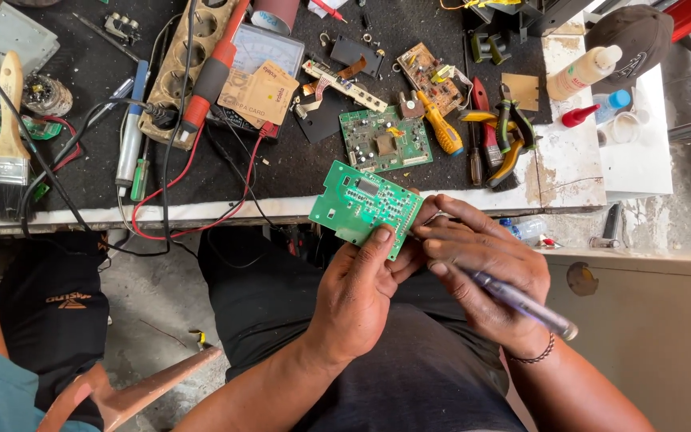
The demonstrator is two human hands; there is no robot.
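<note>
My left hand (359, 290) holds a green circuit board (359, 206) by its lower right corner, thumb on its face, over my lap. My right hand (481, 264) grips a slim pen-shaped tool with a clear purple barrel (525, 304); its fingertips touch the board's right edge. The tool's tip is hidden behind my fingers. The board tilts toward the workbench edge (201, 212).
The black-topped bench holds another green board (384, 140), a brown board (429, 76), screwdrivers and pliers (505, 136), a power strip (185, 72), a meter with red and black leads, a paintbrush (7, 136), and a glue bottle (581, 74). Another person's leg and arm are at left (49, 304).
</note>
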